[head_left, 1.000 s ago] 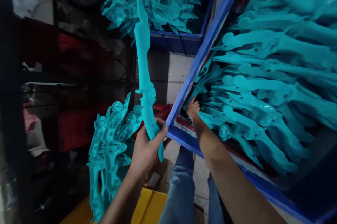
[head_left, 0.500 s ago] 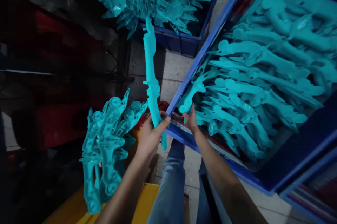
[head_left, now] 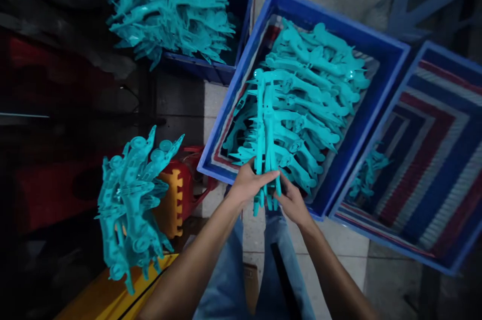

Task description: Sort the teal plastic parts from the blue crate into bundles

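Several parts (head_left: 260,129) are extending over the crate (head_left: 339,21) while your left hand (head_left: 247,183) and right hand (head_left: 294,203) are pinching their near ends, probably to keep them aligned.

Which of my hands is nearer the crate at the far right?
Right. Your right hand is left of that crate; your left hand is farther left. Neither touches it.

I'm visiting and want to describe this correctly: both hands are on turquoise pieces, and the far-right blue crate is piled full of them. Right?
Not quite: the far-right blue crate isn't full; the head view shows just a small turquoise cluster beside much striped lining. The left hand and right hand are indeed on turquoise pieces.
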`<state>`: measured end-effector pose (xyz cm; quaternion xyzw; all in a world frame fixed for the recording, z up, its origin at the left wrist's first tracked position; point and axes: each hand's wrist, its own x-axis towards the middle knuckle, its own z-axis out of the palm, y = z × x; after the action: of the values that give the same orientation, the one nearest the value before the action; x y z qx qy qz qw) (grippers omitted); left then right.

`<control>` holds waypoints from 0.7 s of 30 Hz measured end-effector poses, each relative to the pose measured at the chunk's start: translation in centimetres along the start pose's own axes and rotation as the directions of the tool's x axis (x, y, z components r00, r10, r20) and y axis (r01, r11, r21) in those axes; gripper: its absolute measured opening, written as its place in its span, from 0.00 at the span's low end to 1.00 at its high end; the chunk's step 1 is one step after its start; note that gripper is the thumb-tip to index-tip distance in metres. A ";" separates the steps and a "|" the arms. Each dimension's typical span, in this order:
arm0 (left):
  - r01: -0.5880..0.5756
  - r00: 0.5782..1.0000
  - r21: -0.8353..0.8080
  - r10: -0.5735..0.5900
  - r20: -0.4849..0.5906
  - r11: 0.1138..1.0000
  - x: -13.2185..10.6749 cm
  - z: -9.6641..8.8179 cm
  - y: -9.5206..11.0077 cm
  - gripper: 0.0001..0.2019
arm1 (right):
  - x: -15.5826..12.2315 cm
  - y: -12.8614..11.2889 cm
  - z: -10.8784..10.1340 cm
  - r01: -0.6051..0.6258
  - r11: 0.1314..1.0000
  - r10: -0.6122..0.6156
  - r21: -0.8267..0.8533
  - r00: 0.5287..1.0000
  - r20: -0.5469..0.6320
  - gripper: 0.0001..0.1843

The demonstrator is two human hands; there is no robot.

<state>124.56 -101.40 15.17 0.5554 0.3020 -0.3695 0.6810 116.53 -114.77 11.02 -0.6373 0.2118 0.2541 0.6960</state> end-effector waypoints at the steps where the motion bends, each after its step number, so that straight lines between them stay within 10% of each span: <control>1: 0.002 1.000 -0.018 -0.001 0.024 1.000 -0.2 0.6 0.1 0.22 | -0.7 -0.2 -0.9 -0.020 0.999 0.022 0.050 0.999 -0.024 0.27; 7: 0.115 0.988 -0.181 -0.093 0.127 0.977 -1.0 3.1 -0.2 0.24 | -4.7 -0.8 -5.6 -0.143 0.860 0.206 0.490 0.975 -0.078 0.13; 15: 0.114 0.966 -0.105 -0.085 0.244 0.988 -1.2 8.3 -1.0 0.20 | -9.1 0.2 -11.4 -0.022 0.825 0.182 0.564 0.956 -0.230 0.12; 21: 0.139 0.952 -0.112 -0.101 0.290 0.984 -1.1 9.4 -2.5 0.21 | -12.5 2.3 -17.3 0.165 0.868 0.169 0.468 0.788 -0.591 0.11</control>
<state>121.90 -110.69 16.64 0.4318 0.2584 -0.4652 0.7283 105.88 -132.89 15.27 -0.4835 0.4850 -0.0297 0.7281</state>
